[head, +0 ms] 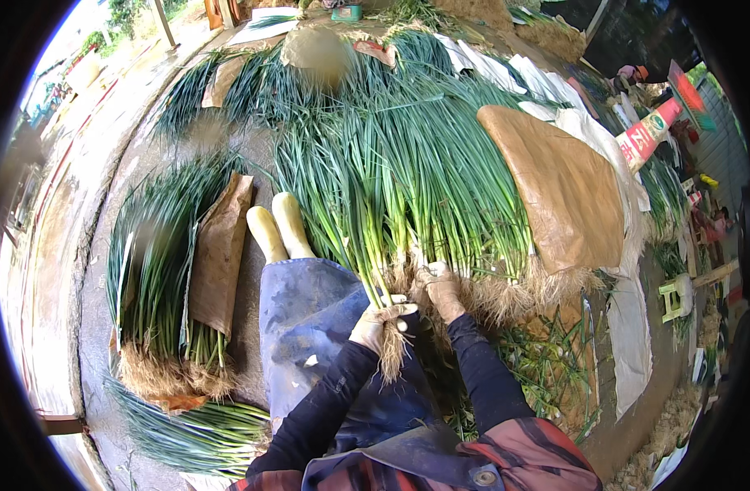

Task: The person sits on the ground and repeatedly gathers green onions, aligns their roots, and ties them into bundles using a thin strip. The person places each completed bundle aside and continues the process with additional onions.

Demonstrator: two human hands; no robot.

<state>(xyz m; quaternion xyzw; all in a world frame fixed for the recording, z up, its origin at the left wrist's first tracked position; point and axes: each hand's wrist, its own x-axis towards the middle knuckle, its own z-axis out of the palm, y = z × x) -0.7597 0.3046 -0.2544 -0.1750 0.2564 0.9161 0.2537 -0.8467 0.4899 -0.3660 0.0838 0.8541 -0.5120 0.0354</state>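
Observation:
My left hand, in a pale dirty glove, is closed around the white lower stems of a few green onions. Their roots hang below my fingers over my blue apron. My right hand, also gloved, touches the stem bases at the near edge of a large spread pile of green onions. Its fingertips are partly hidden among the stems and roots, so whether it grips any cannot be told. The pile's leaves point away from me and its roots face me.
A brown sheet covers the pile's right side. At left lie a bundle with brown paper and more green onions. Loose trimmed leaves lie at lower right. A red and white cone and a person are farther right.

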